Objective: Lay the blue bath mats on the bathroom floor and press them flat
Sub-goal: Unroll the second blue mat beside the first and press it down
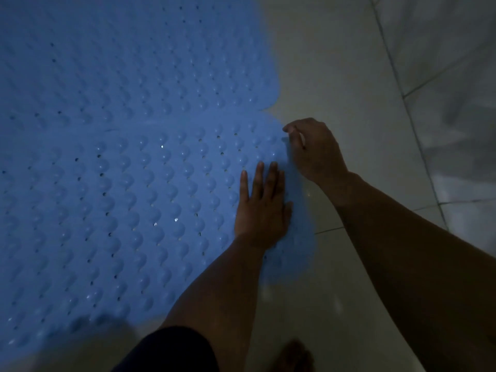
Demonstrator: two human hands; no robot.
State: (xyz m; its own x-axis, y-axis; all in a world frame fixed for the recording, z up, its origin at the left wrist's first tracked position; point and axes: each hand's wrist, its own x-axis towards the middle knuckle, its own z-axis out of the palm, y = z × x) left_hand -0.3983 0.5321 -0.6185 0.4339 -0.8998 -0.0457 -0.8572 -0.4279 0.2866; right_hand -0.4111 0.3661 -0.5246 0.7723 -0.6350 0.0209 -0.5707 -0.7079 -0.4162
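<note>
Two blue bath mats with rows of bumps and small holes lie side by side on the pale tiled floor. The far mat (139,63) fills the upper left; the near mat (120,200) fills the lower left and middle. Their edges meet along a seam across the middle. My left hand (261,208) lies flat, palm down and fingers apart, on the near mat close to its right edge. My right hand (314,149) is curled at the near mat's far right corner, fingertips pinching or pressing the edge; the exact grip is hard to see in the dim light.
Pale floor tiles (349,63) with dark grout lines spread to the right of the mats. A tiled wall or step (456,76) rises at the far right. My dark-clothed knee (171,350) and a bare foot (295,355) show at the bottom edge.
</note>
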